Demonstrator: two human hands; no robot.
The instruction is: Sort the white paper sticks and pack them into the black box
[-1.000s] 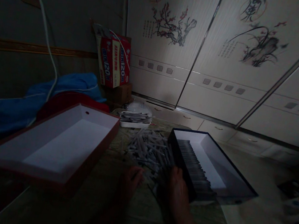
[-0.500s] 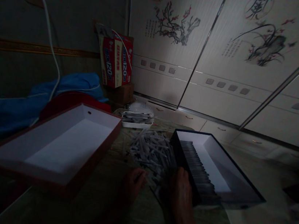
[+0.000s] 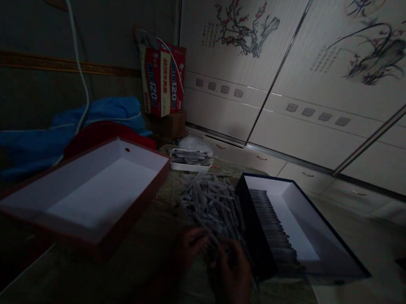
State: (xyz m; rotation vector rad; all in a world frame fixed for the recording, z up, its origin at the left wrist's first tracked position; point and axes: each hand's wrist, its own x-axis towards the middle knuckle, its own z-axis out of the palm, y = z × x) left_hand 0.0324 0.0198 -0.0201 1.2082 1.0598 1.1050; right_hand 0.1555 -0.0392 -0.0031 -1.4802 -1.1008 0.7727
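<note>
My left hand (image 3: 189,246) is closed in a pinch at the near edge of a loose pile of slim, grey-white pen-like sticks (image 3: 211,200). Just to its right, my right hand (image 3: 235,271) has its fingers bent together, thumb side toward the left hand. A thin pale pen-like stick (image 3: 214,240) seems to run between the fingertips of both hands; the dim light blurs its details. Beside the right hand stands a dark-walled box (image 3: 257,239) with a white inside. A row of similar dark-looking sticks (image 3: 273,226) lies side by side along its left part.
At left is a red-sided box (image 3: 130,217) with a bare white inside. Behind the pile sits a white tray (image 3: 189,167) holding more sticks. Blue cloth (image 3: 111,112), a red carton (image 3: 162,82) and a white cable (image 3: 75,40) are farther back, before cabinet doors (image 3: 223,110).
My right hand has moved left, away from the dark box's wall, and now meets my left hand. The left hand has shifted slightly right; the whole view has turned a little.
</note>
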